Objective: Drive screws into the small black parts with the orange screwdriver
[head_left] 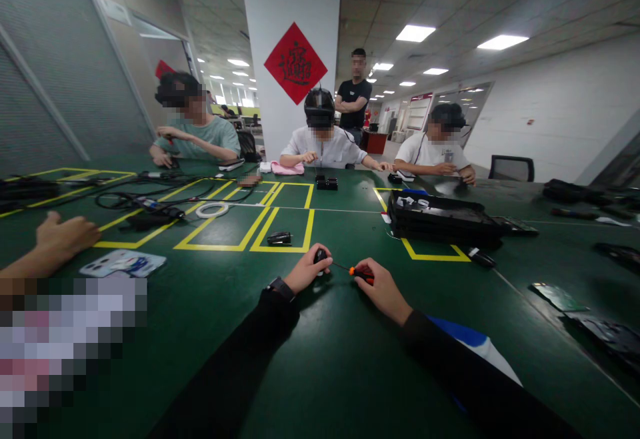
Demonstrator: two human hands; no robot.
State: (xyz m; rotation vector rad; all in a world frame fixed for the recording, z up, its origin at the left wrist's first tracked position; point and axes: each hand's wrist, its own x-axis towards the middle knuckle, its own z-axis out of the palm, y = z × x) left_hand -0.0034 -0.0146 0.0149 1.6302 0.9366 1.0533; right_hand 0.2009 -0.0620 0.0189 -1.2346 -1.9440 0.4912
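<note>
My left hand point(307, 269) is closed around a small black rounded object point(320, 255), whose exact kind I cannot make out. In my right hand point(383, 290) is a screwdriver point(361, 273) with an orange and black handle. Its thin shaft points left toward the black object; whether the tip touches it I cannot tell. Both hands are low over the green table point(310, 372). Beyond my left hand, a black cylindrical part point(279, 238) lies inside a yellow taped rectangle.
Black trays point(445, 219) are stacked at the right, near a small black device point(481, 257). Cables point(145, 202) and a white cable coil point(212, 210) lie at the left. A phone point(123, 263) is near another person's hand point(67, 232). Blue-and-white cloth point(475, 342) lies by my right forearm.
</note>
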